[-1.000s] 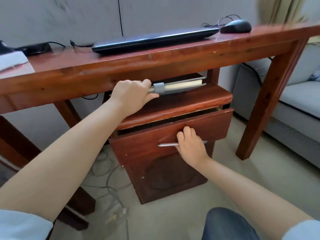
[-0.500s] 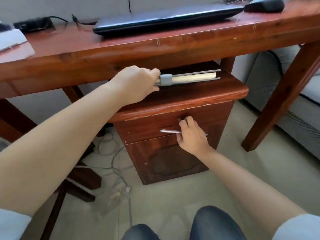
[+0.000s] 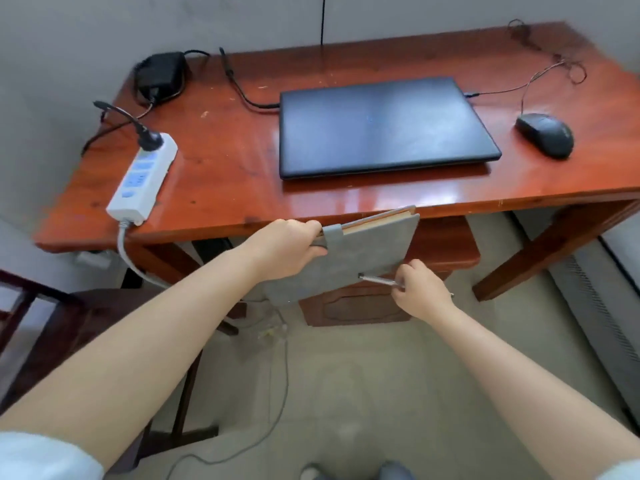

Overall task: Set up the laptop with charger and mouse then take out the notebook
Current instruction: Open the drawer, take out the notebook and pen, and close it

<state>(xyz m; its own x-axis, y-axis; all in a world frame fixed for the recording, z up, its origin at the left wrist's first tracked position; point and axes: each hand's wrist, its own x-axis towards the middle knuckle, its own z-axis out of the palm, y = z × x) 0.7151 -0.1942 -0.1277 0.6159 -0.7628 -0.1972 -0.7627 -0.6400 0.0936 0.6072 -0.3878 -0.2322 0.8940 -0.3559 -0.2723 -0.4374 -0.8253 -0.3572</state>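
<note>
The shut dark laptop (image 3: 384, 126) lies on the red wooden table (image 3: 235, 150). A cable runs to its left side from the black charger brick (image 3: 161, 74). The black mouse (image 3: 545, 135) sits to its right, its wire leading to the laptop's right edge. My left hand (image 3: 287, 247) grips the grey notebook (image 3: 363, 251) by its clasp edge and holds it tilted in the air just in front of the table's front edge. Just below the notebook's lower corner, my right hand (image 3: 420, 289) holds a thin silver pen (image 3: 377, 280).
A white power strip (image 3: 142, 174) with one black plug in it lies at the table's left end. A small wooden drawer cabinet (image 3: 360, 306) stands under the table. A dark chair (image 3: 69, 317) is at the left, a grey sofa (image 3: 616, 271) at the right, and cables lie on the floor.
My right hand pushed the cabinet drawer shut. My left hand lifted the notebook off the cabinet top, out from under the table. The view has risen to look down on the tabletop.
</note>
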